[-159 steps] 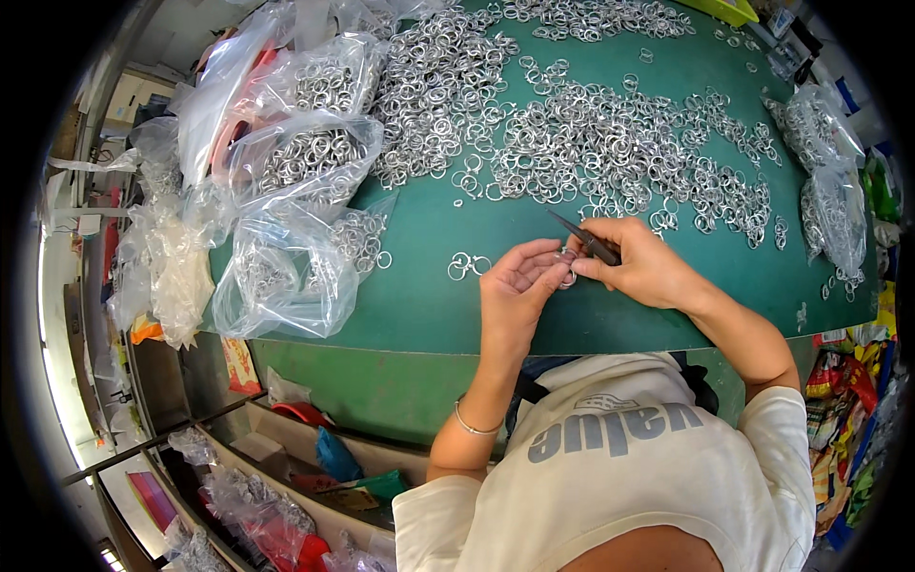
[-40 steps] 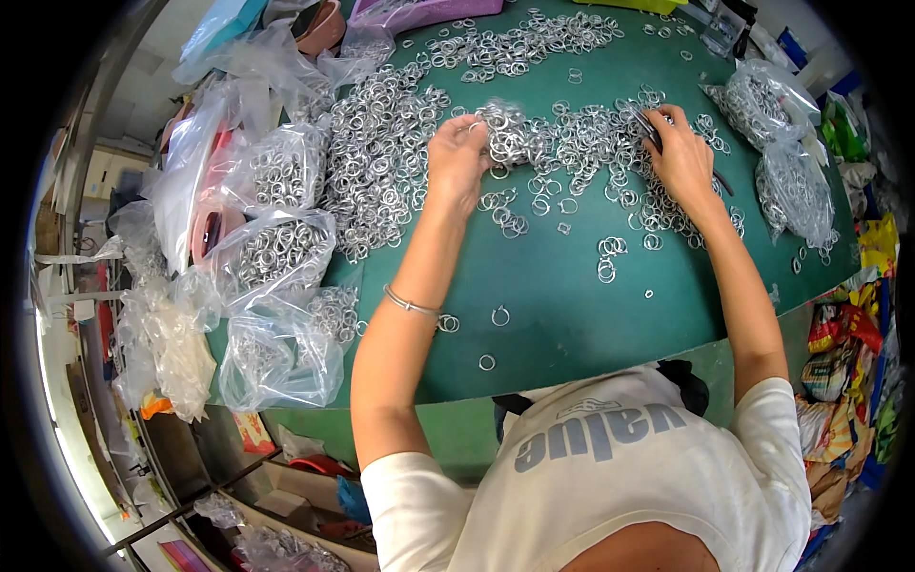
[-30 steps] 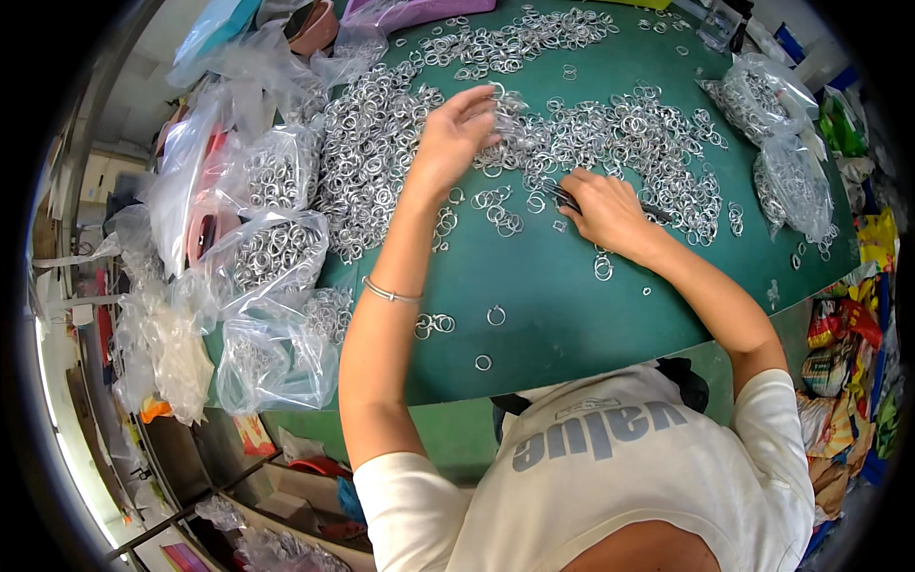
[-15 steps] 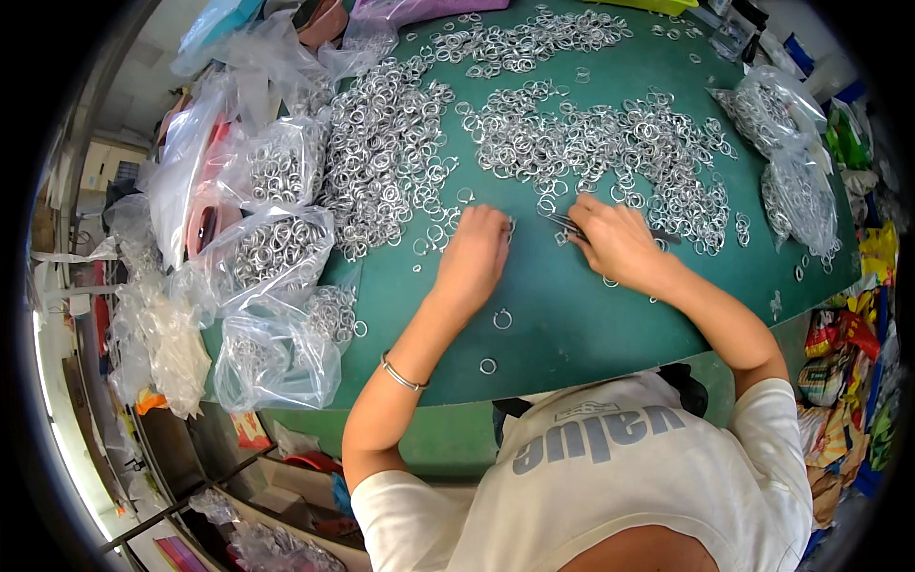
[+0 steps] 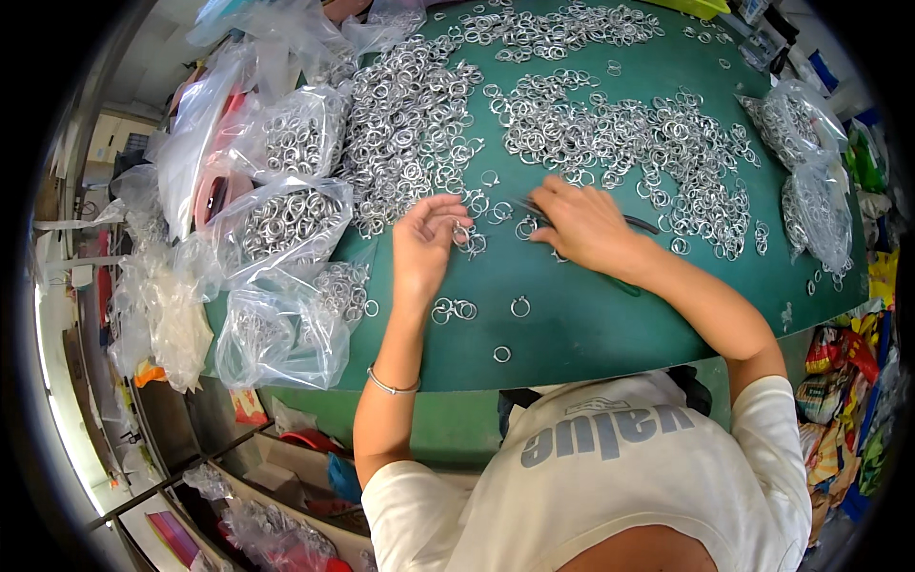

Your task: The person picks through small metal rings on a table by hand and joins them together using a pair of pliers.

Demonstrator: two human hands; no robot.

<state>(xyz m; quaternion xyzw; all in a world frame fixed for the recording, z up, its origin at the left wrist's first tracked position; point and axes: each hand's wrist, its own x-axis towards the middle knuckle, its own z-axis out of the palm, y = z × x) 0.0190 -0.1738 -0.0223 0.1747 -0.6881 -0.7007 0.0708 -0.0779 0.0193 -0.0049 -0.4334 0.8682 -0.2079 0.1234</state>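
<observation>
My left hand [image 5: 426, 238] is beside a few loose silver metal rings [image 5: 469, 240] at the edge of a large heap. Its fingers are loosely curved and apart; the rings touch or nearly touch the fingertips. My right hand [image 5: 583, 221] is closed around a pair of pliers with dark handles [image 5: 640, 225]. The pliers' slim jaws [image 5: 524, 206] point left, blurred by motion, above a ring [image 5: 525, 228] on the green tabletop [image 5: 591, 324]. Whether the jaws grip anything cannot be seen. Closer to me lie another ring [image 5: 519, 306] and a small cluster of rings [image 5: 454, 310].
Heaps of rings [image 5: 405, 124] cover the left and far parts of the table, with another heap [image 5: 634, 143] beyond my right hand. Clear plastic bags of rings [image 5: 295, 219] line the left edge; more bags [image 5: 810, 181] are at the right. A yellow tray [image 5: 694, 8] sits at the far edge.
My left hand has moved left towards the heap, and its fingers have loosened. The right hand with the pliers has shifted slightly left. The view has shifted a little, uncovering rings near my left forearm.
</observation>
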